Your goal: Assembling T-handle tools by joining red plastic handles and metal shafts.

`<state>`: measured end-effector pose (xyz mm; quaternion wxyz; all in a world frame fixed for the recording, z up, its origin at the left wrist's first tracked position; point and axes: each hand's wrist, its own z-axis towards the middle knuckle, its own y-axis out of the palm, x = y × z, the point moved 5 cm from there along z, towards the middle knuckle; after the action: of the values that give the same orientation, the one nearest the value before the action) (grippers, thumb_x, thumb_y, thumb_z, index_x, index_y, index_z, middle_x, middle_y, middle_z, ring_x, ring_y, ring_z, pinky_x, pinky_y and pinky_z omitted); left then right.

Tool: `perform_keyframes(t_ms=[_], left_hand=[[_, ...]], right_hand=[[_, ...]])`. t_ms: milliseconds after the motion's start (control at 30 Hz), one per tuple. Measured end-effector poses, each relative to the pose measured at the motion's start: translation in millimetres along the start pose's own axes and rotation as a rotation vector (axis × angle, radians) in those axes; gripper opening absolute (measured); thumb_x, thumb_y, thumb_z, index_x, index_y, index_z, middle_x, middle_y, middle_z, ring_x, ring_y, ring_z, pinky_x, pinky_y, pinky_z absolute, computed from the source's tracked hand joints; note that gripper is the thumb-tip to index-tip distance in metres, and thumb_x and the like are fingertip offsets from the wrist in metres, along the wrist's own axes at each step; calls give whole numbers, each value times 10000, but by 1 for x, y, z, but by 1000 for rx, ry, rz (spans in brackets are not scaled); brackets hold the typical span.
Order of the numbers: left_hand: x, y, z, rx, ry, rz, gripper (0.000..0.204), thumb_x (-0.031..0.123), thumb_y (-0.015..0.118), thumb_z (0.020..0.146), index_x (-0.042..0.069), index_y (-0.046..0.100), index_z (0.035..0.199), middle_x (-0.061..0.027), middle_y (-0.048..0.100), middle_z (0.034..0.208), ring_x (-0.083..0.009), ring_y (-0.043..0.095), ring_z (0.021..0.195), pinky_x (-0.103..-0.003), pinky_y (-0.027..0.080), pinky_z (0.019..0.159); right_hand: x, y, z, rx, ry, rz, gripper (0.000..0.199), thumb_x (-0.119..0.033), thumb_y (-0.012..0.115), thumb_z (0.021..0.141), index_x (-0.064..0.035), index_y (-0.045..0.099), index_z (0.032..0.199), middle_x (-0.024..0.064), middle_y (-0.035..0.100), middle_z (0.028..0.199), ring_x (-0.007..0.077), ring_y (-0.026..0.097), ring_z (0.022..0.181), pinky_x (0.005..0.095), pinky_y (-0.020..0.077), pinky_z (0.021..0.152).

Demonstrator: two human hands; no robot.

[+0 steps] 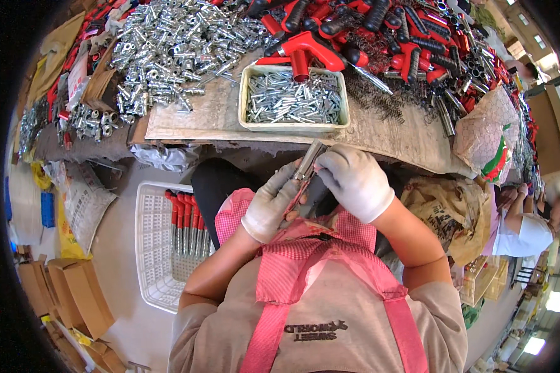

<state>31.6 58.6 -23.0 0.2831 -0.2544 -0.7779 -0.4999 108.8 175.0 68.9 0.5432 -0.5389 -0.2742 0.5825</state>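
Centre frame: metal rod is clamped by gloved left hand and right hand | above: tray of steel pins | lower left: white basket.

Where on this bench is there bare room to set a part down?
Bare board lies left of the tray of metal pins, below the heap of silver fittings. Another strip runs right of the tray. Crowded along the back with red-handled parts.

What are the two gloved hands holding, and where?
Both hold one metal rod: left hand around its lower part, right hand pinching near the upper end.
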Motion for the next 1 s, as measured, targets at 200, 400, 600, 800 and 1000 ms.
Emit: perform_keyframes(t_ms=[200,400,600,800,1000], left_hand=[[7,-1,-2,-29,46,180,446,165,463,976,115,362,1408,-3,526,836,-46,394,560,-169,330,466],[5,0,-3,-123,-10,87,445,193,450,984,102,344,1406,-37,515,862,-64,389,573,-172,336,480],[-14,-8,-1,-197,-274,-377,481,341,447,979,204,281,1409,-77,492,825,-82,370,496,-170,266,378],[-14,-8,-3,-196,-232,-270,440,371,446,972,215,340,1369,-72,482,850,-73,343,476,-166,233,369],[-13,-7,-7,-86,-159,-147,434,285,445,988,206,340,1402,-77,522,860,-77,376,499,-177,271,386]], right_hand=[[13,25,-19,73,184,459,177,-70,691,759,-57,524,819,70,552,772,202,597,684,316,493,588],[15,54,-47,210,679,1116,178,-44,700,775,-27,542,855,45,593,743,109,592,676,275,489,605],[22,21,-28,231,428,593,111,28,564,844,20,606,946,70,638,782,105,618,653,237,504,610],[12,10,-19,123,238,446,113,21,604,801,5,608,913,97,627,763,175,626,622,278,497,586],[-14,14,-24,227,46,90,166,3,640,726,-39,569,870,117,608,804,315,603,722,398,489,611]])
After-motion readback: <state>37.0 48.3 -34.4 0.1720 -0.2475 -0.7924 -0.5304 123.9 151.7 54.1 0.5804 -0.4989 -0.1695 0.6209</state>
